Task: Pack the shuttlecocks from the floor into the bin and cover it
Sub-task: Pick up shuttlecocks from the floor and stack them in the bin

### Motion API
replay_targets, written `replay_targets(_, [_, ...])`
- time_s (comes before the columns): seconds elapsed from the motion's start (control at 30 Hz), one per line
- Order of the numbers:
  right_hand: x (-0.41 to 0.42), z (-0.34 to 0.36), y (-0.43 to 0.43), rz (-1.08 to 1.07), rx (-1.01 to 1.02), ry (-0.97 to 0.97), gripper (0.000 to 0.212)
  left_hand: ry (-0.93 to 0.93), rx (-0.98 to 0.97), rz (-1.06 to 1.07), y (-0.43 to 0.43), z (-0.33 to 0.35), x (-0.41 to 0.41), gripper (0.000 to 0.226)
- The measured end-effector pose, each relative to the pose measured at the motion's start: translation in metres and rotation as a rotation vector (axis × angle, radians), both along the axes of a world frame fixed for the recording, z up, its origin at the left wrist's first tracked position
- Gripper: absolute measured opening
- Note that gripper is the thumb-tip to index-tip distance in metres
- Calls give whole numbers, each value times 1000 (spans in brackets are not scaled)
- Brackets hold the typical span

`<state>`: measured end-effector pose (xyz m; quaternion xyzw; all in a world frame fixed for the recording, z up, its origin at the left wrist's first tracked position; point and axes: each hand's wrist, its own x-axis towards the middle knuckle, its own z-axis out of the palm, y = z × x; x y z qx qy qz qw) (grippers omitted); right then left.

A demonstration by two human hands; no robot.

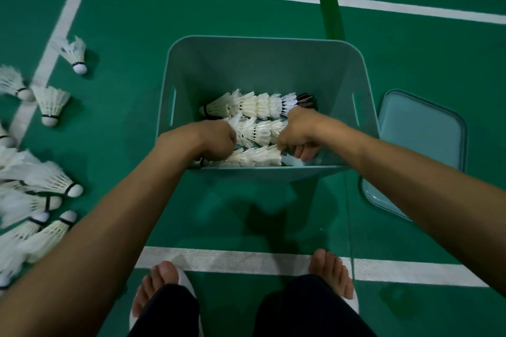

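Both arms are stretched down into bin (273, 68). Left hand (216, 142) and right hand (298, 131) are curled on opposite ends of shuttlecock row (254, 157). Loose shuttlecocks (52, 102) are scattered left on floor (137, 49); lid (421, 145) is laid right of bin.

Both forearms are bare along their full visible length, up to the wrist. The left hand (216, 142) and the right hand (298, 131) are likewise bare. The legs are covered by black trousers (309, 306) of plain, unmarked fabric. Each foot carries a white open-toe slipper: left slipper (184, 279), right slipper (355, 301). White edge material shows beside each foot. The toes (325, 268) are exposed beyond the trouser hems.
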<state>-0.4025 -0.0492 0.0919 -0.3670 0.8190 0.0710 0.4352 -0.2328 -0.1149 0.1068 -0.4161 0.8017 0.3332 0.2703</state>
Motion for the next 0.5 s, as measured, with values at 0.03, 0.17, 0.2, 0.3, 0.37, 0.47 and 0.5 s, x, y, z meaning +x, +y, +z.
replay_targets(0.03, [0,10,0,17,-60,42,22,52,-45,14,1,4,3,41])
replay_targets(0.17, [12,48,-1,71,-300,117,25,374,-258,57,5,26,31,31])
replay_targets(0.2, [18,55,0,67,-368,121,27,461,-309,86,6,32,41,28])
replay_targets(0.3, [44,73,1,32,-578,107,24,641,-454,307,4,46,79,23])
replay_targets(0.37, [66,86,1,64,-687,94,13,682,-531,476,1,49,105,22])
replay_targets(0.47, [106,96,-7,134,-828,41,10,598,-513,684,-4,32,145,20])
replay_targets(0.5, [119,96,-12,167,-851,18,10,555,-503,740,-5,22,160,22])
